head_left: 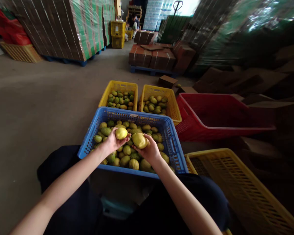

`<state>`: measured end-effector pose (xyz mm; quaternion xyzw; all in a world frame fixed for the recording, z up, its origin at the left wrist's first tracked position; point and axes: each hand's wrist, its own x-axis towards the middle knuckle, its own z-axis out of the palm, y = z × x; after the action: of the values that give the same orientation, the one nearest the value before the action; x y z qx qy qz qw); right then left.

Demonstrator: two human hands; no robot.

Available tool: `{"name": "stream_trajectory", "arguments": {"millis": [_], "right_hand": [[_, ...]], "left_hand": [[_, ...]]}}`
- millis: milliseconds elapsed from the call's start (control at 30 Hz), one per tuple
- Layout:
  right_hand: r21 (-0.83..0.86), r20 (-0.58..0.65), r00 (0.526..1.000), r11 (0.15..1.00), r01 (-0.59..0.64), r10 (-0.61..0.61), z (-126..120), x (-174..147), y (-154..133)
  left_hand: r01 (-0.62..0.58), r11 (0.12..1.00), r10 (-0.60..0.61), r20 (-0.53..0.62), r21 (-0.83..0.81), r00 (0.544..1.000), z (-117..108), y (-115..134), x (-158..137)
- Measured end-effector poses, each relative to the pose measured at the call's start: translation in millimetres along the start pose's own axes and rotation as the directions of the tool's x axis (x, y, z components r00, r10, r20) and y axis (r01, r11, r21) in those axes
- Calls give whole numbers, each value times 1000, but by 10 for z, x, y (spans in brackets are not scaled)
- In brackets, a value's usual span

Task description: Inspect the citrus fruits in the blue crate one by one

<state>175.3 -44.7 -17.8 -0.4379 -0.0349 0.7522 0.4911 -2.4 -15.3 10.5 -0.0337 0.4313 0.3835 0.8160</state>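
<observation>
My left hand (112, 143) cups a yellow lemon (121, 133) on its fingers. A larger yellow-green lemon (139, 140) lies in my right hand (150, 150), with fingers curled under it; whether a second one sits behind it I cannot tell. Both hands are over a blue plastic crate (137, 114) that holds many green and yellow lemons (133, 164). The crate stands in front of my knees, and the two held lemons are close together but apart.
Beyond the blue crate stand two yellow crates (101, 98) (172, 107) of lemons. A red crate (225, 128) is at the right, a yellow crate (244, 182) nearer me. Strapped cartons (149, 57) on a pallet, wrapped stacks (88, 29) and a person (135, 23) are farther back.
</observation>
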Motion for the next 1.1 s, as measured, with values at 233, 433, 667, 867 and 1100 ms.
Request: {"name": "stream_trajectory", "arguments": {"millis": [233, 433, 667, 867, 1100], "right_hand": [[56, -52, 995, 995, -82, 85, -101, 79, 15], [3, -11, 998, 998, -58, 58, -105, 79, -12], [-196, -51, 970, 955, 225, -239, -100, 57, 78], [-603, 254, 551, 315, 733, -795, -68, -99, 86], [-526, 427, 457, 196, 827, -780, -80, -249, -45]], "left_hand": [[-16, 986, 9, 45, 164, 999, -42, -112, 88], [-43, 956, 20, 83, 289, 996, -151, -165, 177], [-234, 910, 207, 114, 341, 972, -105, -208, 129], [-747, 488, 600, 448, 451, 662, -57, -140, -27], [-818, 313, 563, 600, 482, 569, -55, -23, -257]]}}
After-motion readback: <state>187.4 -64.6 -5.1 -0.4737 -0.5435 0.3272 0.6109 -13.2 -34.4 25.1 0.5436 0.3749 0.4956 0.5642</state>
